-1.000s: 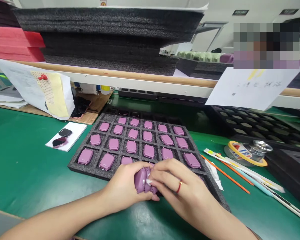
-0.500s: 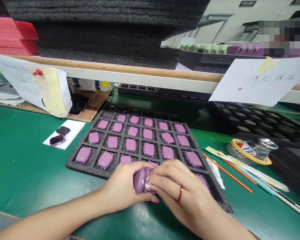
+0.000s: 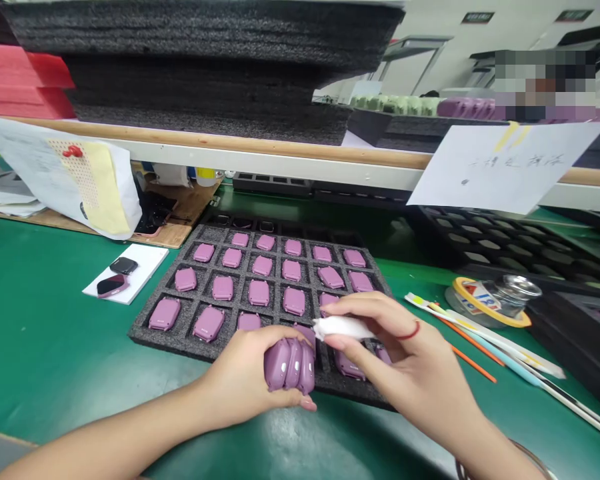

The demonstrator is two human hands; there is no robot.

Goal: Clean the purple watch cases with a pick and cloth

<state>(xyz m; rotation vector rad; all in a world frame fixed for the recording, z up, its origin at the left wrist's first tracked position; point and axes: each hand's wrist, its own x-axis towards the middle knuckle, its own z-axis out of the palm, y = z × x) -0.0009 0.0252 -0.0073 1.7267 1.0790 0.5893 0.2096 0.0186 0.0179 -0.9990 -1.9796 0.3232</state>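
My left hand [image 3: 247,373] is closed around a small stack of purple watch cases [image 3: 293,367], their edges turned toward my right hand. My right hand [image 3: 405,353] pinches a wad of white cloth or tissue [image 3: 343,327] between thumb and fingers, a little to the right of the stack and apart from it. Beneath and beyond both hands lies a black foam tray [image 3: 190,343], with a purple watch case [image 3: 209,324] and many like it, one to a compartment. My hands hide part of the tray's near rows.
Left of the tray, two dark-faced watch pieces [image 3: 113,285] lie on a white pad [image 3: 147,265]. To the right are a glass jar [image 3: 495,300], brushes [image 3: 535,377] and orange sticks [image 3: 473,363]. A shelf edge [image 3: 280,157] with hanging papers crosses above.
My right hand has drawn the white wad away from the stack, up and to the right. My left hand keeps its hold on the watch cases. The view has shifted slightly.
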